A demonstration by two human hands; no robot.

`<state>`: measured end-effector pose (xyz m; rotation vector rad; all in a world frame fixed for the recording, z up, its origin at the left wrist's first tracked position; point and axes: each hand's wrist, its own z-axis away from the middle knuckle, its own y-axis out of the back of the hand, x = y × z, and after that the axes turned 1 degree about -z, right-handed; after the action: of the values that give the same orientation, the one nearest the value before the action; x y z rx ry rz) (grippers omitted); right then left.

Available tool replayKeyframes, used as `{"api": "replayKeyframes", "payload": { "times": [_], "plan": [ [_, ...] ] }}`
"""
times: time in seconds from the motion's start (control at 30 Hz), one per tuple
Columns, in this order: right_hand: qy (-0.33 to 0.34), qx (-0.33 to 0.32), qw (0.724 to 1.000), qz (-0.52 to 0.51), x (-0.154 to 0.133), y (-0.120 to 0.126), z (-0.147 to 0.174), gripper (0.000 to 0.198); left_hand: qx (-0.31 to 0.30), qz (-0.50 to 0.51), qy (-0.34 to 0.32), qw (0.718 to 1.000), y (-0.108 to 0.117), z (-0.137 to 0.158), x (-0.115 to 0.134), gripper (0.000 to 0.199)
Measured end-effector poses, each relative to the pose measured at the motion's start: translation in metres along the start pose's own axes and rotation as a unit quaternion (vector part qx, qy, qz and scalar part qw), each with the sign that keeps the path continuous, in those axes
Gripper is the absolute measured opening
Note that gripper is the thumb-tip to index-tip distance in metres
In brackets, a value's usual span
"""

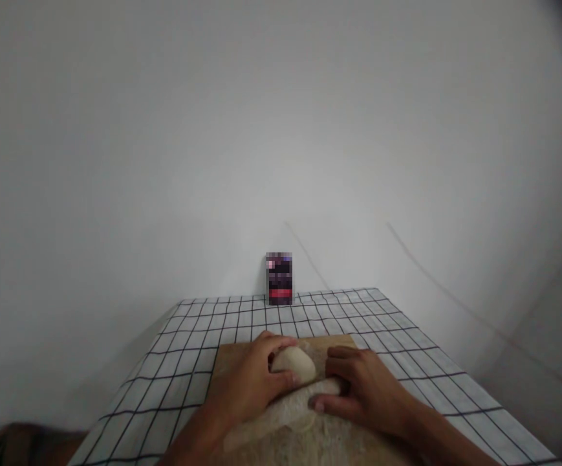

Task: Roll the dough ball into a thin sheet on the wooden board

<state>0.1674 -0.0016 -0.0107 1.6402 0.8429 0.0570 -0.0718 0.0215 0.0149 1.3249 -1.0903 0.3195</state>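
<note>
Pale rolling pin point(288, 408) slanting diagonally, far right end in right hand point(365, 388).

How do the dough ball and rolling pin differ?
Shape: the dough ball is rounded; the rolling pin is long and slim.
Surface: the dough ball looks smooth, the rolling pin mottled white.
Hold: left hand cups the dough ball; right hand grips the rolling pin.
Both are pale, over the wooden board.
</note>
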Motion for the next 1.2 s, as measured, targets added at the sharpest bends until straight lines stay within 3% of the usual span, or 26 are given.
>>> {"api": "replayKeyframes", "payload": {
  "times": [0.13, 0.37, 0.47, 0.63, 0.73, 1.0, 1.2],
  "plan": [
    [-0.015, 0.010, 1.000, 0.010, 0.000, -0.001, 0.000, 0.059, 0.005, -0.001, -0.031, 0.999, 0.005, -0.002, -0.016, 0.042],
    [-0.060, 0.032, 0.997, 0.046, 0.000, 0.004, -0.001, 0.060, 0.076, -0.158, -0.042, 0.984, 0.014, 0.009, -0.008, 0.039],
    [-0.066, 0.034, 0.995, 0.059, -0.001, 0.006, 0.000, 0.059, 0.112, -0.230, -0.043, 0.966, 0.006, 0.007, -0.017, 0.042],
    [-0.047, 0.094, 0.993, 0.062, -0.003, 0.003, 0.000, 0.049, 0.172, -0.330, -0.084, 0.924, -0.013, 0.002, -0.049, 0.046],
    [-0.051, 0.088, 0.990, 0.102, -0.003, -0.002, 0.001, 0.045, 0.192, -0.392, -0.095, 0.894, -0.020, 0.005, -0.060, 0.046],
    [-0.066, 0.069, 0.990, 0.107, -0.009, -0.017, 0.029, 0.049, 0.187, -0.474, -0.128, 0.851, -0.026, 0.030, -0.045, 0.047],
    [-0.082, 0.067, 0.988, 0.114, -0.017, -0.028, 0.050, 0.053, 0.211, -0.478, -0.155, 0.838, -0.030, 0.041, -0.048, 0.051]
  ]
}}
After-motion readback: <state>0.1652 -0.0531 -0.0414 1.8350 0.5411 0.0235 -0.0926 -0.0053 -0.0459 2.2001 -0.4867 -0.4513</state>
